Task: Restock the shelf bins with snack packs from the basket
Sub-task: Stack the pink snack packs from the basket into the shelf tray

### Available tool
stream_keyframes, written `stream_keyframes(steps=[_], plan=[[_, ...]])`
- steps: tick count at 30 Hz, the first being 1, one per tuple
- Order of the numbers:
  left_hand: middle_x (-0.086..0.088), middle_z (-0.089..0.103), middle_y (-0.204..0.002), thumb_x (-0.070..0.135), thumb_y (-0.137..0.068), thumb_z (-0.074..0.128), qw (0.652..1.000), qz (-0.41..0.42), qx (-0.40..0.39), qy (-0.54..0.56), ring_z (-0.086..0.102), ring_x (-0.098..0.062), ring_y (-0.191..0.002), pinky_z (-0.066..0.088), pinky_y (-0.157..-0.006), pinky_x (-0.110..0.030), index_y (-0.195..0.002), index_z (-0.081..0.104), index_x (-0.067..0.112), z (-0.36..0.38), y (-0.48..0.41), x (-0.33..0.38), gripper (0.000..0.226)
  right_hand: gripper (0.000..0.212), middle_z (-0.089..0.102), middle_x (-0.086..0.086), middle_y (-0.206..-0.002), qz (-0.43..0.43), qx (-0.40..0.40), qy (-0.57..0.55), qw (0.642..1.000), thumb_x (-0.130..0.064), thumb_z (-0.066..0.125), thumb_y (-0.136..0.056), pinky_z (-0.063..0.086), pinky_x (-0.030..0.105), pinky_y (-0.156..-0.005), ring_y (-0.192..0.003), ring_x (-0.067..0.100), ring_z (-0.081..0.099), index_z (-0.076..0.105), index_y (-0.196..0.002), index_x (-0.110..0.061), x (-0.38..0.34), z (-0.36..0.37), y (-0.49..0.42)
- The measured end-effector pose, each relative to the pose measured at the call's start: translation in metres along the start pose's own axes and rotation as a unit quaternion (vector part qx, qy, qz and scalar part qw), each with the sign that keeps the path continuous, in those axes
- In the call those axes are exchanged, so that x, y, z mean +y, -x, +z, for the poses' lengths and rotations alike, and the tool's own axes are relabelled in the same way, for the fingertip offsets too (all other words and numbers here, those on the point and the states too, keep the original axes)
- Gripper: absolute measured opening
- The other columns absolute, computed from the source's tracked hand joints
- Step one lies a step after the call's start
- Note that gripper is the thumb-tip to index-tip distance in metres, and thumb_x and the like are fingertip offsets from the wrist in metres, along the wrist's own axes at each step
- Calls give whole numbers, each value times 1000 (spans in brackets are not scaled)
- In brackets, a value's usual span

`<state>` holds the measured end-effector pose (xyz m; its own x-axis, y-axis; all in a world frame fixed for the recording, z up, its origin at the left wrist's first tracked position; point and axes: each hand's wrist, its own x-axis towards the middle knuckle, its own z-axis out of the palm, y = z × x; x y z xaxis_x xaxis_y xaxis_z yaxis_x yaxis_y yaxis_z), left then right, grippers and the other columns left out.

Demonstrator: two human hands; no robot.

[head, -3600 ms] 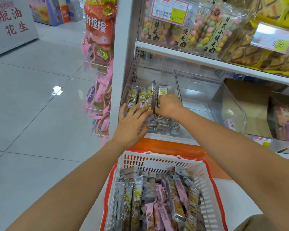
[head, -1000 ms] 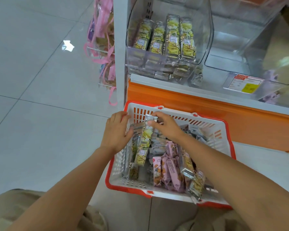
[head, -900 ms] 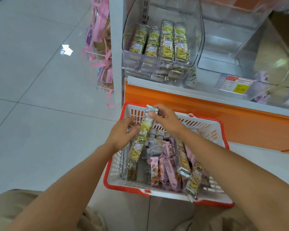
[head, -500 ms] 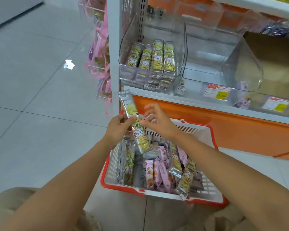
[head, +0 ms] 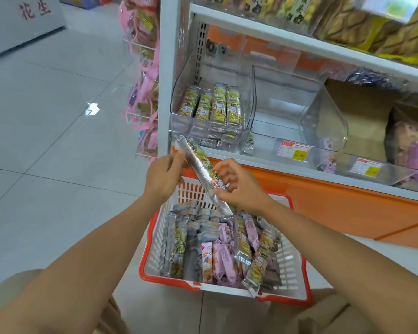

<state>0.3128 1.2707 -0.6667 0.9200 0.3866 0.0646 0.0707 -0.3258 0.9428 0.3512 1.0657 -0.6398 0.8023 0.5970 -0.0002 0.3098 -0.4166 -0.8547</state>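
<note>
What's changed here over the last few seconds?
The left hand and right hand came down from the shelf bin into the basket, took hold of one snack pack and lifted it out; they now pinch it, tilted, above the basket. The bin's standing packs and the basket stayed put.

Both arms stretched forward (bare forearms), left hand (head: pixel 164 174) and right hand (head: pixel 239 186) close together, each pinching the same snack pack (head: pixel 203 173) with fingers and thumb.

Snack pack (head: pixel 204 175) lifted from basket (head: pixel 297 268) — both hands.
</note>
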Motion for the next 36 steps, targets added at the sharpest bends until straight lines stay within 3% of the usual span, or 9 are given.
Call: stream_keyframes(steps=[3, 5, 8, 13, 18, 21, 26, 32, 36], plan=[[3, 57, -84, 30, -102, 37, 981, 96, 77, -150, 56, -19, -79, 35, -65, -32, -85, 56, 21, -3, -10, 3, 28, 41, 53, -5, -93, -11, 16, -4, 1000, -10, 75, -80, 47, 25, -66, -75, 9, 50, 55, -112, -25, -9, -16, 3], [0, 54, -100, 20, -99, 44, 967, 148, 96, -183, 52, -18, -93, 37, -72, -31, -100, 58, 15, -4, -20, 6, 15, 40, 53, -3, -94, -27, 41, 3, 999, -13, 76, -81, 47, 21, -66, -74, 9, 50, 56, -112, -28, -19, -27, -5], [-10, 55, -123, 11, -91, 52, 942, 219, 93, -239, 49, -26, -115, 43, -93, -41, -121, 58, 8, -6, -36, 7, 31, 39, 57, -3, -99, -44, 93, 31, 994, -18, 76, -82, 51, 22, -71, -79, 10, 54, 57, -115, -27, -37, -41, -27], [-11, 36, -154, 13, -87, 56, 890, 286, 49, -353, 21, -30, -148, 17, -120, -50, -144, 43, 10, -10, -65, 4, 58, 36, 55, -4, -90, -39, 134, 78, 987, -20, 74, -84, 48, 16, -66, -69, 8, 50, 58, -116, -22, -61, -53, -75], [-12, 34, -156, 16, -85, 61, 858, 313, 26, -407, 17, -30, -149, 15, -120, -53, -148, 39, 10, -15, -86, -3, 67, 31, 49, -3, -78, -9, 163, 134, 977, -27, 73, -83, 44, 30, -62, -64, 13, 46, 58, -110, -26, -68, -58, -129], [-11, 37, -155, 12, -81, 62, 845, 344, 33, -408, 19, -29, -149, 15, -120, -53, -147, 40, 12, -18, -92, -13, 70, 29, 54, 0, -71, 26, 179, 198, 963, -30, 70, -85, 40, 29, -59, -64, 16, 50, 59, -111, -23, -73, -59, -159], [-10, 36, -155, 10, -76, 64, 833, 375, 53, -403, 20, -28, -148, 6, -120, -47, -149, 37, 14, -18, -99, -24, 78, 32, 62, 7, -82, 84, 199, 208, 954, -33, 70, -84, 39, 28, -63, -74, 23, 57, 62, -110, -16, -68, -52, -202], [-9, 41, -152, 12, -69, 68, 820, 401, 85, -400, 25, -28, -146, 12, -115, -51, -147, 39, 15, -16, -104, -30, 83, 39, 66, 11, -113, 112, 222, 271, 930, -34, 67, -88, 39, 27, -75, -106, 27, 60, 61, -119, -10, -64, -36, -226], [-9, 42, -151, 10, -69, 67, 821, 403, 90, -393, 26, -28, -146, 17, -114, -54, -147, 35, 17, -14, -106, -34, 84, 35, 67, 15, -104, 102, 238, 318, 912, -33, 68, -86, 37, 26, -72, -102, 27, 60, 65, -107, -5, -59, -25, -229]])
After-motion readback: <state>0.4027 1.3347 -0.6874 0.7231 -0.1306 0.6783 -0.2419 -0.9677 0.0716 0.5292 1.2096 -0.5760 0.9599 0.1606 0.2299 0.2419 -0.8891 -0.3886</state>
